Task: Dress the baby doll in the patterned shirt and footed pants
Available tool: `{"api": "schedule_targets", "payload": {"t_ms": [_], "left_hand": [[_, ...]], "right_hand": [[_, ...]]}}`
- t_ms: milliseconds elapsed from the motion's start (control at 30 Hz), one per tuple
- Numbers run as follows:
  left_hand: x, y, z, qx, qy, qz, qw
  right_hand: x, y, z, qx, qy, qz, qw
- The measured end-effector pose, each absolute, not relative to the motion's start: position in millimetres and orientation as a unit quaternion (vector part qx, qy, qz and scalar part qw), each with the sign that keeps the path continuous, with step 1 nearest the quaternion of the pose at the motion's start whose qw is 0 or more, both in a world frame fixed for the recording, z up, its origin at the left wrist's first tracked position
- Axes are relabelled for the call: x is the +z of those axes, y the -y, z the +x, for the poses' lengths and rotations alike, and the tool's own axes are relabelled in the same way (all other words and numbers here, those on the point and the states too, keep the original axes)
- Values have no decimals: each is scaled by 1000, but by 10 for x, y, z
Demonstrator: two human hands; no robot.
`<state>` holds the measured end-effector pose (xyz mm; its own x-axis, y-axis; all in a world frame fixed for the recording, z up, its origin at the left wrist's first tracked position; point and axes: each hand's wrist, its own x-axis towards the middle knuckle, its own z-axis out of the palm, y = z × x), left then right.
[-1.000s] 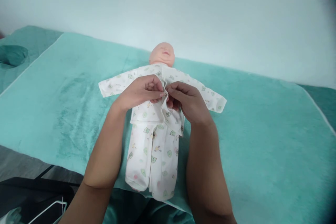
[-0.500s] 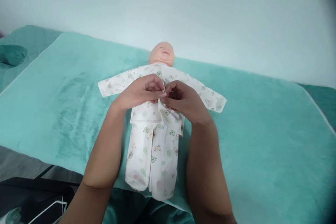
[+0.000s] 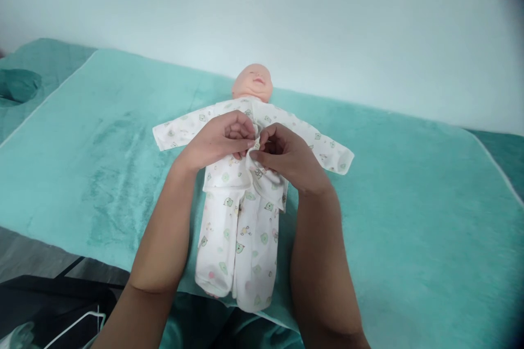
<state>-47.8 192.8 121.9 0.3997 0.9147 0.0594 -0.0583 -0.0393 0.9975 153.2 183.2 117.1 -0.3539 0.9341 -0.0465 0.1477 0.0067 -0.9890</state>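
A baby doll (image 3: 252,80) lies on its back in a white printed baby shirt (image 3: 227,173) and matching trousers (image 3: 256,251). Over the doll's chest, my left hand (image 3: 225,139) pinches one front edge of the shirt between thumb and fingers. My right hand (image 3: 284,152) faces it, its thumb and fingers closed on the other front edge. A little folded cloth shows between the fingertips. Any fastener there is too small to make out. Both shirt sleeves are spread out to the sides, and below the hands the front hangs slightly apart.
A teal plush cover (image 3: 409,202) lies under the doll, with a hole (image 3: 18,86) in the padding at the far left. Behind stands a pale wall (image 3: 286,16). A dark object with a white wire-like piece (image 3: 77,324) is at the lower left.
My fingertips have drawn slightly apart at the shirt's front, and more of the folded edge shows between them. The doll lies as before.
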Motion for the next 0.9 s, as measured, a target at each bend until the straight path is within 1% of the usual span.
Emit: {"api": "schedule_targets", "payload": {"t_ms": [500,700,900], "left_hand": [[1202,-1939,-480,409,-360,603,583],[1236,-1925,-495,390,-401,629,540],[1229,-1935,-508,392,-381,620,563]], "right_hand": [[1154,-1842,1524,549,610,-440,364],[1148,-1850,1515,547,613,-440,362],[1149,-1853,1521,546,616,-440,359]]}}
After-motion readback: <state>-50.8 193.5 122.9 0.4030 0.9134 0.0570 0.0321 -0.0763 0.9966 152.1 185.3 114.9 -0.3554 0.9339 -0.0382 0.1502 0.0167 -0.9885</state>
